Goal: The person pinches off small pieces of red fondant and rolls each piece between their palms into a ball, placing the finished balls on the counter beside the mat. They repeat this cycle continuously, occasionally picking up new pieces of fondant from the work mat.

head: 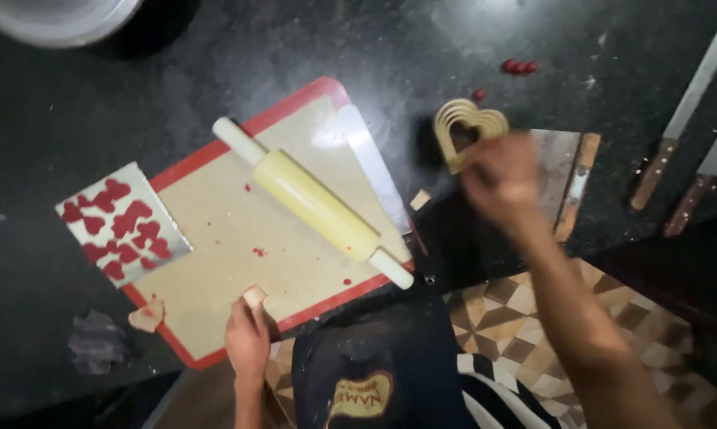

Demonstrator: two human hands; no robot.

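Upper right of frame: my right hand [501, 179], blurred, grips heart cutters [468, 127] above dark counter [96, 95]. Lower centre: my left hand [247, 338] pinches dough scrap [254, 296] on baking mat [239, 238]. Rolling pin [315, 202] lies across mat; tray [124, 222] at left holds red hearts [118, 226].

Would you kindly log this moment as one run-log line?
left hand: pinches small dough piece at baking mat edge | right hand: holds nested heart cutters | rolling pin: lying on mat

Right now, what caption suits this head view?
Right hand reaches heart cutters; left hand pinches dough.
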